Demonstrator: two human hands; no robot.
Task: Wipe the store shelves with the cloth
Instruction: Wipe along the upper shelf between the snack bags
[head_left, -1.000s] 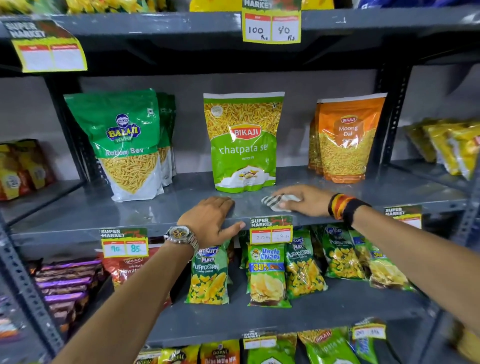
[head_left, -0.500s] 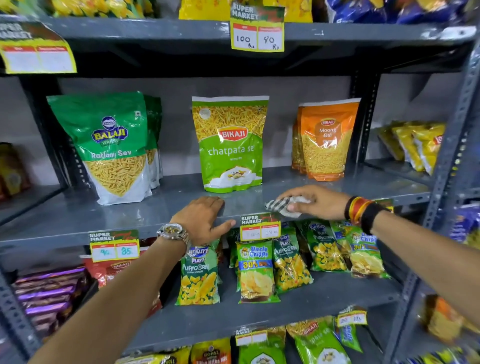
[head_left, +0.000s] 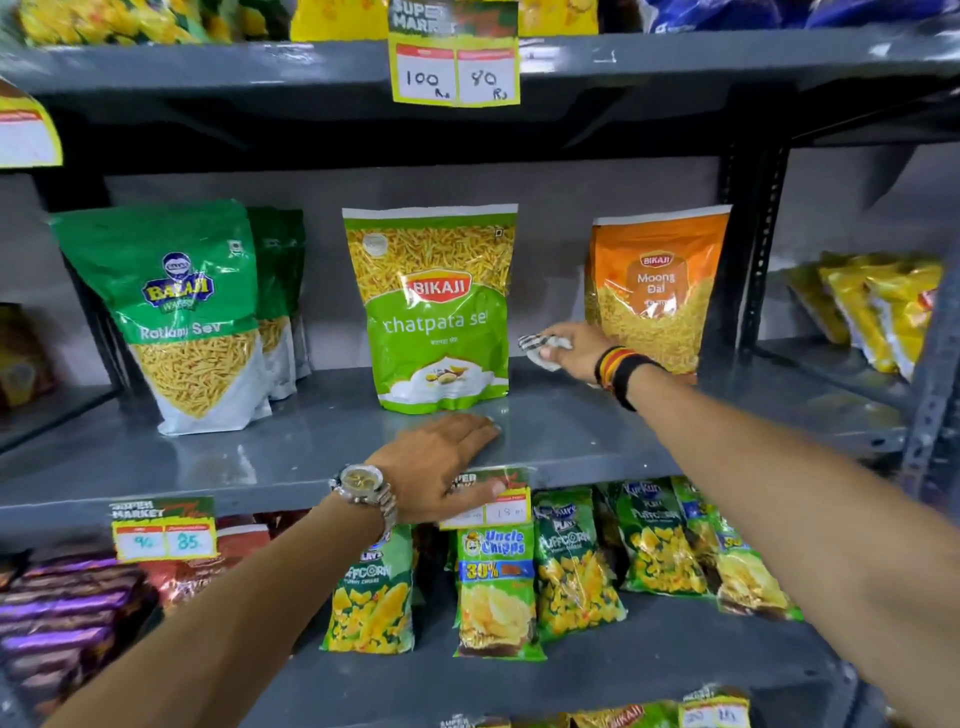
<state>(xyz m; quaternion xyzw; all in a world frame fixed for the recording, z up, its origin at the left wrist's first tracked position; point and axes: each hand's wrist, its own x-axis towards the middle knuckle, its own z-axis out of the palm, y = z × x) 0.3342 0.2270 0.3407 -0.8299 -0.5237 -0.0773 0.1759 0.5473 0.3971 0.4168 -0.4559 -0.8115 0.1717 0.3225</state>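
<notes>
Hidden/cut off: checked white-and-dark cloth (head_left: 543, 347) is mostly covered by the right hand (head_left: 574, 349); only a crumpled corner shows at the fingertips. Price label (head_left: 488, 501) on the shelf lip is partly covered by the left thumb; its figures are blurred.
Right hand: reaches deep over the grey metal middle shelf (head_left: 260, 452), fingers curled and pinching the cloth, in the gap between the green Bikaji chatpata sev pouch (head_left: 434, 306) and the orange Bikaji moong dal pouch (head_left: 657, 288). Whether the cloth touches the shelf surface, cannot tell.
Left hand: left hand (head_left: 441, 462) lies flat on the shelf's front edge, fingers pressed together and extended, thumb hooked over the lip; silver wristwatch (head_left: 363, 486) on the wrist.
Surroundings: green Balaji ratlami sev pouch (head_left: 182, 312) stands at left, well apart from both hands; more pouches stand behind it.
Obstructions: the chatpata pouch stands upright just behind the left hand and just left of the cloth.
Lower shelf: green puffcorn and chips packets (head_left: 496, 587), partly blocked by both forearms.
</notes>
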